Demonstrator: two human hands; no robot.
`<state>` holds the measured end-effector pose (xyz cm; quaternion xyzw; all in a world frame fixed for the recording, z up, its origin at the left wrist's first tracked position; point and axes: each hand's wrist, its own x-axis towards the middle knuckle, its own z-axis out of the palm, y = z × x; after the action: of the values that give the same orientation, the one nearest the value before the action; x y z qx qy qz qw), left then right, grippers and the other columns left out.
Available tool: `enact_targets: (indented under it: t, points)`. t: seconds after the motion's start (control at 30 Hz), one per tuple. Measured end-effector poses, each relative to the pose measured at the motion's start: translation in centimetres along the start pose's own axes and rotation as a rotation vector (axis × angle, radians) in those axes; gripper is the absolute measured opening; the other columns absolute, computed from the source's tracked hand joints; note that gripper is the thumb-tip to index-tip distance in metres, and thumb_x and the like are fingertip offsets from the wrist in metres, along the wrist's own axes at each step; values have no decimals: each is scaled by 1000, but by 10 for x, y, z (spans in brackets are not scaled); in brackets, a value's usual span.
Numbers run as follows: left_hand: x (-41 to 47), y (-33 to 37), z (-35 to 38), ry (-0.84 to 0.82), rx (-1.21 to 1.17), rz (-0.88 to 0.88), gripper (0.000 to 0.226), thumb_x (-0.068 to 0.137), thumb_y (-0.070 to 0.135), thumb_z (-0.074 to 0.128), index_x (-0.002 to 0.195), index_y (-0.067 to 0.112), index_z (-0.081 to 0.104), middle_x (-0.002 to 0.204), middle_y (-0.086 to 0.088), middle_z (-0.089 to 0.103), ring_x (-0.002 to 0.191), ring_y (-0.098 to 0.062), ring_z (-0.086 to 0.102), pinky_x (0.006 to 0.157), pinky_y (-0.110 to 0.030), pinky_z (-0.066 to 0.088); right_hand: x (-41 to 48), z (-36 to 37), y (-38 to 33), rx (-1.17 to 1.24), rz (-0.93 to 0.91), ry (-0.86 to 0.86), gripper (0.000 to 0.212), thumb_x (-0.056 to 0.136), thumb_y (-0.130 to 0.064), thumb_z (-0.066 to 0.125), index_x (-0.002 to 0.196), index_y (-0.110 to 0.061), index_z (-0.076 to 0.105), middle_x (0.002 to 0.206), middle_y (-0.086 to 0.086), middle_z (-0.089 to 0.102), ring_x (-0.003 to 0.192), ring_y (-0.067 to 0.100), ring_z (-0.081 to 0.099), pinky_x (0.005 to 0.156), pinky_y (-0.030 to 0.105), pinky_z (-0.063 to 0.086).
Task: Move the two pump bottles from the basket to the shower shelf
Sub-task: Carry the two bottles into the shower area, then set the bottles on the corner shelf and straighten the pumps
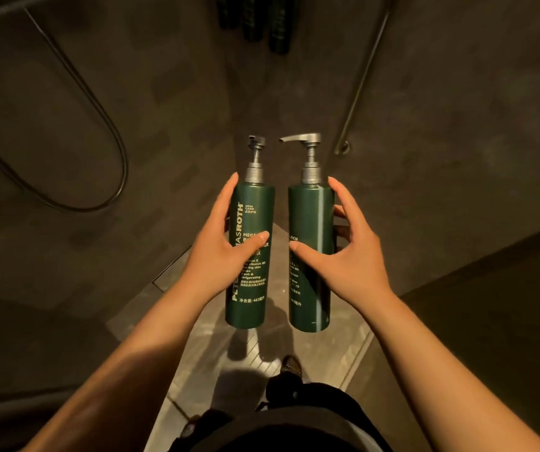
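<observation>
Two dark green pump bottles with silver pumps are held upright side by side in the air in front of me. My left hand (219, 246) grips the left bottle (255, 203), which has white lettering facing me. My right hand (343, 252) grips the right bottle (311, 210), its pump spout pointing left. Both bottles hang above the tiled shower floor. The basket is not in view. At the top edge, several dark green bottles (255, 21) stand high on the wall; the shelf under them cannot be made out.
A shower hose (105, 148) loops down the dark wall on the left. A metal rail (363, 79) runs down the wall on the right. The tiled floor (255, 353) and my foot (291, 367) lie below the bottles.
</observation>
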<state>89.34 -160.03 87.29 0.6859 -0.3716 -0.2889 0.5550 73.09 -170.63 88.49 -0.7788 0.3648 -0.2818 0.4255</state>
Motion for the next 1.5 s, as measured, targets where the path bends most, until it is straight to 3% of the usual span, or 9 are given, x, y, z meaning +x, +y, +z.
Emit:
enact_targets:
  t: [0.13,0.37,0.57,0.77,0.87,1.0,1.2,1.37,1.5]
  points:
    - [4,0,2,185,-60,-22,87,76,16,72,138,51,22,133,31,41,117,10,45,87,-9,42,43,6,3,23,-86,-164,92,64,-38,80,135,-57,26,127,-22,47,113,-17,40,83,1,35]
    - [-8,-4,-27,426,-50,-74,87,76,10,71,138,48,24,113,49,46,109,16,47,79,-5,42,72,49,-12,77,-209,-383,91,64,-40,80,135,-58,25,130,-21,47,119,-7,42,90,17,37]
    - [-25,-7,-56,618,-63,-51,85,77,8,72,140,40,26,121,43,42,111,16,45,81,-4,40,82,87,-32,96,-286,-520,91,64,-42,80,135,-60,25,127,-32,43,121,-8,40,96,23,38]
    - [-28,-15,-111,714,-44,-29,86,76,6,72,141,37,25,130,27,41,116,9,46,89,-10,40,94,137,-68,119,-355,-592,91,65,-38,80,136,-56,26,134,-18,48,123,-1,42,100,33,42]
    - [-24,-17,-146,744,-14,-24,86,76,11,73,138,45,25,130,29,39,115,12,45,89,-7,38,101,166,-88,138,-399,-612,92,66,-34,81,137,-54,27,129,-21,48,118,-9,43,95,21,42]
    - [-17,-15,-192,778,22,-3,87,75,15,74,133,56,25,131,32,38,120,10,41,98,-21,36,116,203,-117,184,-462,-623,92,66,-30,81,138,-53,27,128,-21,47,112,-19,41,83,-1,35]
    - [-26,-3,-243,851,55,42,86,74,9,73,136,48,27,117,47,41,113,16,43,86,-4,37,127,251,-158,254,-524,-633,91,65,-36,80,136,-57,26,132,-19,46,117,-17,38,85,-1,35]
    - [-48,6,-267,1002,94,62,87,73,5,74,138,40,28,113,51,44,112,19,43,82,-2,37,126,285,-185,304,-582,-727,92,64,-37,81,133,-62,25,135,-19,44,120,-13,37,89,10,38]
    - [-65,13,-282,1115,80,74,87,72,8,75,138,42,29,116,47,47,114,12,46,81,-6,41,123,308,-209,344,-662,-812,92,64,-37,81,133,-61,26,134,-24,43,119,-17,36,82,-3,35]
